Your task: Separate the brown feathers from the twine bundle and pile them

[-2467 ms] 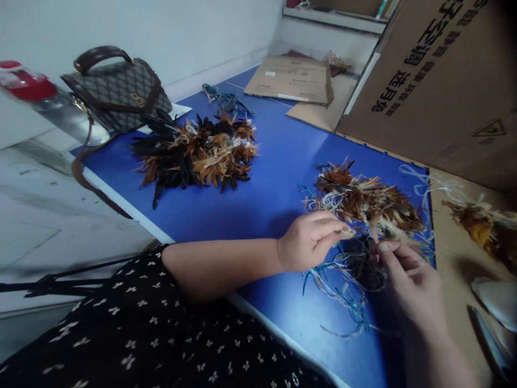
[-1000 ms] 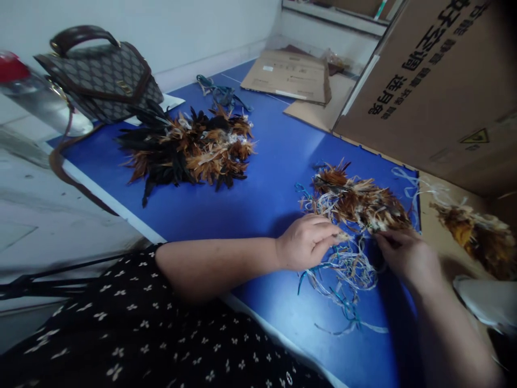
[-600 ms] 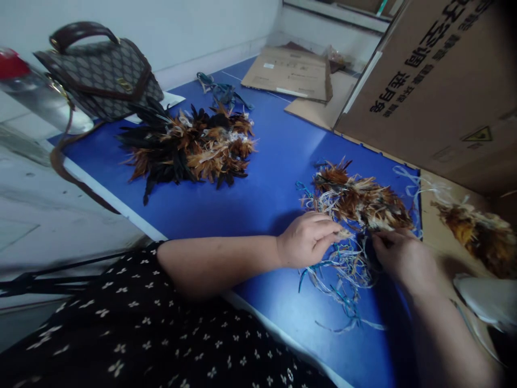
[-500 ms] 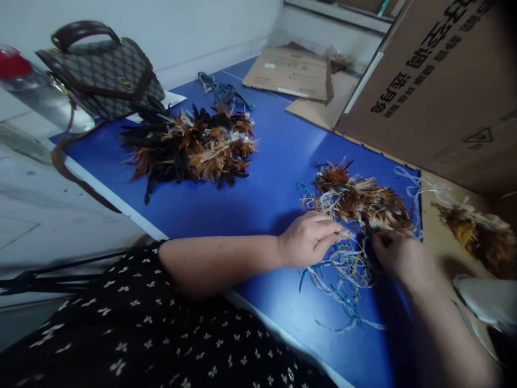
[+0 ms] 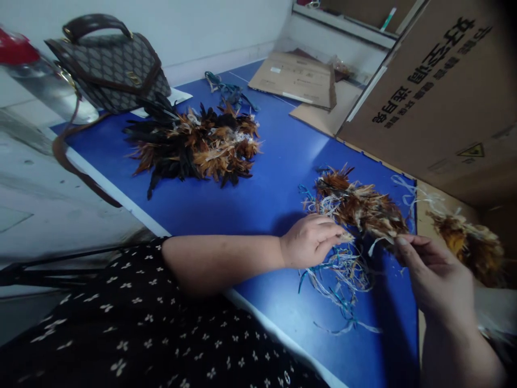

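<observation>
My left hand [image 5: 313,241] rests on the blue table [image 5: 278,178], its fingers pinched on the near end of a brown feather bundle [image 5: 359,207]. My right hand [image 5: 434,272] is raised a little to the right, fingers closed on the bundle's other end, where a pale strand hangs. A tangle of teal and white strings [image 5: 343,275] lies on the table just below both hands.
A larger heap of black and brown feathers [image 5: 194,148] lies at the table's left, beside a patterned handbag [image 5: 109,67]. A big cardboard box [image 5: 440,91] stands at the right, flat cardboard [image 5: 294,81] behind. More feathers [image 5: 468,245] lie at far right.
My right hand has lifted off the string tangle and drawn to the right, pulling a pale strand from the bundle. My left hand has stayed put.
</observation>
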Demonstrator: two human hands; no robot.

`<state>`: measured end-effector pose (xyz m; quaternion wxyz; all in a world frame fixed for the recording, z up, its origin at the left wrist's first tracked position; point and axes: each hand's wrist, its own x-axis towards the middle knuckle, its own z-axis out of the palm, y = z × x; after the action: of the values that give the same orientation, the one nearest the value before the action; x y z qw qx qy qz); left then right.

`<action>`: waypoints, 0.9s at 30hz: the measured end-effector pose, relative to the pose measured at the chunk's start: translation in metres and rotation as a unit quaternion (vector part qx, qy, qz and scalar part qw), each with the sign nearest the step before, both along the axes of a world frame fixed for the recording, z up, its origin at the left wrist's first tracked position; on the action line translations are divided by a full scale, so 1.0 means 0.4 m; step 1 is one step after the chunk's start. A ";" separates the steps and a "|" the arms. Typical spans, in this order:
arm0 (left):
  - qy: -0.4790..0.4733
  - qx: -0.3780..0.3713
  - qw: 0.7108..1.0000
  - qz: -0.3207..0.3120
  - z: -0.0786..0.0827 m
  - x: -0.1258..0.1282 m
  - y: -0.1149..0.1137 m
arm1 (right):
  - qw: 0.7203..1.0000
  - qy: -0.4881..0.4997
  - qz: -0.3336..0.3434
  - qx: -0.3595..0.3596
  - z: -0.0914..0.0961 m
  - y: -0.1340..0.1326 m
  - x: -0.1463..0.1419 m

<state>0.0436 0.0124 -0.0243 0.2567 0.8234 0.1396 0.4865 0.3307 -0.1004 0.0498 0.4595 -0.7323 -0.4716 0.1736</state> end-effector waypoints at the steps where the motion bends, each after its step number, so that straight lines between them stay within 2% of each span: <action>1: -0.005 0.000 1.000 0.003 -0.003 0.002 0.002 | 1.000 0.015 -0.003 -0.003 -0.004 -0.002 -0.015; 4: -0.028 0.016 0.999 0.002 -0.002 0.004 0.010 | 0.998 0.056 -0.005 -0.012 -0.018 -0.007 -0.056; 7: -0.030 0.059 0.998 0.006 0.015 -0.004 0.017 | 0.997 0.079 0.005 -0.027 -0.025 -0.008 -0.094; 12: 0.073 0.130 0.989 -0.007 0.046 -0.022 0.022 | 0.995 0.074 0.046 -0.054 -0.016 -0.006 -0.157; 16: 0.096 0.111 0.988 -0.047 0.033 -0.015 0.028 | 0.994 0.051 0.088 -0.038 -0.014 -0.005 -0.198; 19: 0.046 0.038 0.997 -0.046 0.012 0.001 0.035 | 0.994 0.047 0.098 -0.021 -0.019 -0.007 -0.208; 23: -0.017 -0.129 0.991 -0.039 0.014 0.012 0.039 | 0.998 0.055 0.026 0.003 -0.034 -0.014 -0.179; 25: -0.026 -0.243 0.968 -0.063 0.031 0.007 0.033 | 1.000 -0.012 -0.005 0.026 -0.042 -0.015 -0.157; 27: -0.026 -0.368 0.923 -0.110 0.053 -0.002 0.022 | 0.988 -0.142 -0.006 0.060 -0.045 -0.017 -0.143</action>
<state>0.0427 0.0212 -0.0031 0.5968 0.6681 0.2106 0.3913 0.2736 -0.1072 0.0316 0.4323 -0.7235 -0.5369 0.0364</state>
